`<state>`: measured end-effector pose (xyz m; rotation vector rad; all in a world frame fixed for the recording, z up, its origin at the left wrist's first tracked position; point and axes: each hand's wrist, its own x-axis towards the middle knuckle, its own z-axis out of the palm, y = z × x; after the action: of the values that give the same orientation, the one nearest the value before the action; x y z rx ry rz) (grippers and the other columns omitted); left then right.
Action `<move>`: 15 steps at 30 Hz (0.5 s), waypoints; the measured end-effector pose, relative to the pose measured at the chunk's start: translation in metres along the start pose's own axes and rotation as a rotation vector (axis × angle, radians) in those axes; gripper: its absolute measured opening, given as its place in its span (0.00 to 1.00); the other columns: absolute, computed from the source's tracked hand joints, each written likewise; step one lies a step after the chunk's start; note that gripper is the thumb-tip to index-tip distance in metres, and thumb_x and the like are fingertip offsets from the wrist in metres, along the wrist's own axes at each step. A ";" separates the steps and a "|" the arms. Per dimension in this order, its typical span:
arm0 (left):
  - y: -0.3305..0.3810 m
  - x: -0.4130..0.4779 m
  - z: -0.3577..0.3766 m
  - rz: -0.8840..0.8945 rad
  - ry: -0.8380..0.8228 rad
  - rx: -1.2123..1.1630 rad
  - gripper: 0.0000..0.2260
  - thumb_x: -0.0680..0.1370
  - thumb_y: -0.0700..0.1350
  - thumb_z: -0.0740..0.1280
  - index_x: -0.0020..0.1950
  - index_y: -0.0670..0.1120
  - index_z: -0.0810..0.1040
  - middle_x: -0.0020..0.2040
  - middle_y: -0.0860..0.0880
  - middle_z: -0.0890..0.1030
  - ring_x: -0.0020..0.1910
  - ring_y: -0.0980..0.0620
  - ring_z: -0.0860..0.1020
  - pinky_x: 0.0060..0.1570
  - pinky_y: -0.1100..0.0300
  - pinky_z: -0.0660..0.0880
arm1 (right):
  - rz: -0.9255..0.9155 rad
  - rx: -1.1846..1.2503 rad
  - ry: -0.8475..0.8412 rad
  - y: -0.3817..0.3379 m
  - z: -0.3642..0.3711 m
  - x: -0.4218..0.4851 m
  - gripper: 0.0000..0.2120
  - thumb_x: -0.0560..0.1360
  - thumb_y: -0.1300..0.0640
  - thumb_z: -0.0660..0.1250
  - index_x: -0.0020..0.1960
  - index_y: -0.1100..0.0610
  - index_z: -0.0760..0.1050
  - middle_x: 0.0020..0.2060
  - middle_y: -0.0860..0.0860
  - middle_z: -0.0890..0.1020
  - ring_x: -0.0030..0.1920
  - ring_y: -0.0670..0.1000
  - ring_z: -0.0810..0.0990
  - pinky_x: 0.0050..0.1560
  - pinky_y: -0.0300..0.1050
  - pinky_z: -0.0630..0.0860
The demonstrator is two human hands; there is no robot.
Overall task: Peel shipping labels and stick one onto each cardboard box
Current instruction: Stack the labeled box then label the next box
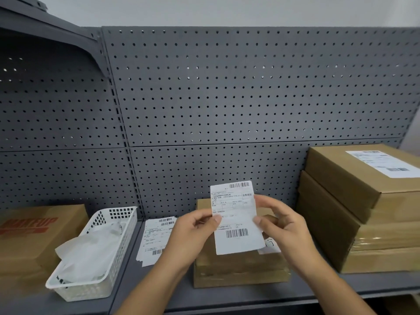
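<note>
Right now the person stands at a grey shelf (pixel 250 296) backed by pegboard (pixel 227 87), holding a single shipping label (pixel 236 214) upright in the air above the middle stack of boxes (pixel 238 269). The left hand (pixel 195 226) pinches the label's left edge between thumb and curled fingers. The right hand (pixel 281 221) pinches the right edge the same way, thumb in front. To my eye they are working at an edge to part the label from its backing, though I cannot tell whether any of it has lifted.

As for progress, the top box (pixel 341 176) of the tall stack on the right already carries an applied label (pixel 386 163). The white basket (pixel 77 289) at near left holds crumpled backing sheets (pixel 91 251), so several labels seem to have been peeled already. A small pile of fresh labels (pixel 154 239) lies on the shelf just left of the hands, so more remain. The middle stack looks the likely target; a scrap of white shows on it behind the held label, but I cannot tell what it is. The printed box (pixel 34 235) at far left shows no label on its top from here. The lower boxes on the right are covered, so their state is hidden.
</note>
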<state>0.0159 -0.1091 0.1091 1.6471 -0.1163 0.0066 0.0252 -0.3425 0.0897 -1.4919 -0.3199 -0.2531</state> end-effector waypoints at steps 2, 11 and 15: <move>-0.002 0.011 0.008 -0.060 0.039 -0.040 0.06 0.80 0.42 0.73 0.55 0.47 0.88 0.52 0.53 0.89 0.56 0.54 0.86 0.63 0.56 0.79 | -0.004 -0.086 -0.010 0.004 0.001 0.009 0.21 0.80 0.71 0.68 0.63 0.49 0.82 0.58 0.53 0.85 0.51 0.63 0.87 0.43 0.63 0.85; -0.013 0.035 0.012 -0.029 -0.039 0.114 0.08 0.80 0.44 0.73 0.57 0.54 0.86 0.49 0.49 0.88 0.53 0.54 0.85 0.56 0.64 0.78 | -0.050 -0.283 -0.126 0.025 -0.018 0.025 0.24 0.78 0.64 0.73 0.69 0.43 0.78 0.61 0.44 0.78 0.56 0.52 0.84 0.53 0.46 0.83; -0.020 0.043 0.015 -0.056 -0.046 0.157 0.09 0.81 0.44 0.72 0.59 0.53 0.84 0.49 0.50 0.89 0.51 0.57 0.86 0.50 0.68 0.75 | -0.042 -0.351 -0.137 0.036 -0.022 0.031 0.28 0.78 0.68 0.71 0.72 0.42 0.75 0.60 0.42 0.77 0.52 0.48 0.81 0.54 0.37 0.78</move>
<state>0.0589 -0.1255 0.0915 1.8077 -0.1072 -0.0663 0.0685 -0.3607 0.0668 -1.8554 -0.4332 -0.2494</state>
